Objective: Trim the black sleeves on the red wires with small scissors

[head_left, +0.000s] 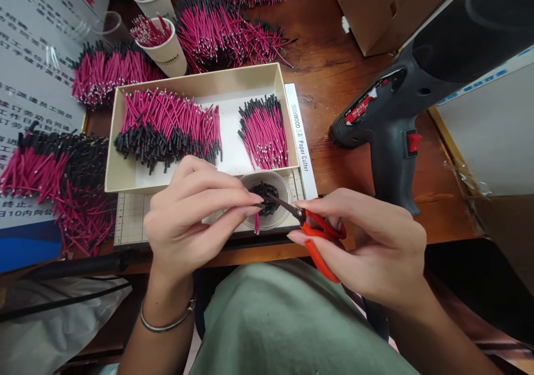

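My left hand (200, 213) pinches a short pink wire (257, 223) with a black sleeve end between thumb and forefinger. My right hand (371, 241) grips small scissors with red-orange handles (320, 261). Their dark blades point left, over a clear round cup (285, 186) that holds small black tube pieces (270, 205). The blade tips lie close to the pinched wire; whether they touch it I cannot tell. Behind the cup, a shallow cream box (200, 80) holds a large pile of black-ended pink wires (167, 122) on its left and a smaller bundle (265, 133) on its right.
A paper cutter (301, 147) lies under the box. To the right stands a black heat gun (392, 141), with a cardboard box (375, 2) behind it. Paper cups (167, 58) of wires and several wire heaps (225, 30) are at the back; more wires (37, 163) lie left.
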Motion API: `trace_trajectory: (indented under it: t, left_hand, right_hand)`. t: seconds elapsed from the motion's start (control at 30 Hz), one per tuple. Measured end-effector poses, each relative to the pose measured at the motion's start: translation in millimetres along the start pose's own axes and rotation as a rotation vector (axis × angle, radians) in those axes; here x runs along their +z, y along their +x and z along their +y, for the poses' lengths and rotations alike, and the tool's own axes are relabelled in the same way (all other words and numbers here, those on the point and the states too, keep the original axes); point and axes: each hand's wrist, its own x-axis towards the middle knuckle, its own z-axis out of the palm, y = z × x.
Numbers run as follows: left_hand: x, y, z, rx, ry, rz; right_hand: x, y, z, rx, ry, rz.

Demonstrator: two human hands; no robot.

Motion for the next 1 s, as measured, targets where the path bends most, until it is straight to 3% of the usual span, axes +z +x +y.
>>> trace_trajectory:
  t: [0.27,1.0]
  left_hand:
    - [1.6,0.4,3.3,-0.018,-0.005,0.019]
    - [3.2,0.2,4.6,-0.049,0.001,0.038]
  right_hand:
    - [-2.6,3.4,-3.2,-0.030,0.005,-0.056]
    - [3.2,-0.8,-2.1,-0.031,-0.031,-0.032]
